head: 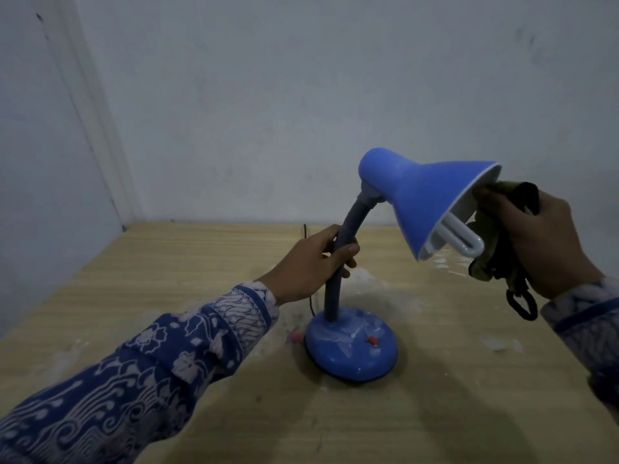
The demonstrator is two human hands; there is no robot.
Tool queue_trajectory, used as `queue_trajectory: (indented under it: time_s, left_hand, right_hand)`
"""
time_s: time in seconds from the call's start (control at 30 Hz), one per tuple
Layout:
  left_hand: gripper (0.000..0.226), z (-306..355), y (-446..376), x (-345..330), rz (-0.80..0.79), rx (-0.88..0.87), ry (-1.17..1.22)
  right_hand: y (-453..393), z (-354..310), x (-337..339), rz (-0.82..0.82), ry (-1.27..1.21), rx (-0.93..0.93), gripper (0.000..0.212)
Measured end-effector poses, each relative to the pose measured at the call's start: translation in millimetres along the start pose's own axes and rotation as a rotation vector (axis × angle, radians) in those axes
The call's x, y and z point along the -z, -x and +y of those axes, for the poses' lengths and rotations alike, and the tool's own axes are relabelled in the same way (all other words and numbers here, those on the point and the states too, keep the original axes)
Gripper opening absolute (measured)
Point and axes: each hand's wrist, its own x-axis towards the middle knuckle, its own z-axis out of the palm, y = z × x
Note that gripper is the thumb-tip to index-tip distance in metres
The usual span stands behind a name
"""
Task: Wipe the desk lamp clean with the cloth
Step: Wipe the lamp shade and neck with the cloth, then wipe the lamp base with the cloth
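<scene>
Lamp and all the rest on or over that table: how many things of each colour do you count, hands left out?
Blue: 1, the lamp, with its grey neck and white bulb
Olive-green: 1, the cloth, with a dark strap hanging below it
Total: 2

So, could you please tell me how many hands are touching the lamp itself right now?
1. The left hand is wrapped around the lamp's grey neck. The right hand holds the cloth at the shade's open rim; whether its fingers touch the shade is unclear.
</scene>
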Motion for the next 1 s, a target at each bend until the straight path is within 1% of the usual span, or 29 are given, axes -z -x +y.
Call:
queue_trajectory:
  time_s: [0.07,0.17,0.2,0.23,0.3,0.37,0.43,0.5,0.6,0.63,0.7,0.77,0.83,0.9,0.97,1.0]
  left_hand:
    - [0.02,0,9,-3,-0.006,-0.011,-0.007]
    - [0.019,0,20,-8,-0.005,-0.025,-0.026]
    - [0.019,1,24,-10,0.005,-0.028,-0.028]
    - [0.018,2,27,-13,0.016,-0.028,-0.025]
    - [0.02,5,29,-15,0.03,-0.014,-0.034]
    - [0.023,6,30,-15,0.039,0.01,-0.053]
    - [0.026,5,31,-15,0.045,0.02,-0.084]
    - [0.029,3,33,-14,0.048,0.026,-0.127]
    - [0.03,-3,37,-13,0.055,0.05,-0.17]
    - [0.03,-5,38,-13,0.056,0.062,-0.169]
    - [0.033,-7,42,-15,0.051,0.08,-0.171]
    - [0.037,-8,46,-17,0.049,0.092,-0.162]
    - [0.042,-9,50,-19,0.073,0.107,-0.163]
    - [0.04,-6,58,-24,0.208,0.116,-0.157]
    - [0.028,3,75,-32,0.358,0.105,-0.102]
    - [0.022,9,87,-37,0.361,0.103,-0.082]
  right_hand:
    - [12,0,6,-0.028,-0.004,0.01,0.005]
    - [27,2,12,-0.068,-0.018,0.021,0.01]
    - [32,2,14,-0.072,-0.019,0.009,0.008]
    - [37,4,16,-0.073,-0.014,-0.017,0.008]
    - [46,9,18,-0.091,-0.02,-0.097,0.018]
    - [56,16,18,-0.106,-0.043,-0.18,0.017]
    - [70,24,19,-0.098,-0.045,-0.308,0.024]
    - [86,34,17,-0.117,-0.096,-0.533,0.039]
    - [105,50,15,-0.224,-0.243,-0.871,0.065]
    - [109,54,13,-0.255,-0.31,-0.94,0.061]
    - [116,55,7,-0.31,-0.454,-1.002,0.038]
    - [123,50,1,-0.384,-0.517,-1.025,0.036]
    - [128,45,-3,-0.432,-0.555,-1.028,0.028]
    - [131,45,-7,-0.424,-0.567,-1.018,0.027]
    - [134,46,-12,-0.443,-0.614,-0.971,0.033]
    - [136,46,-15,-0.463,-0.649,-0.936,0.034]
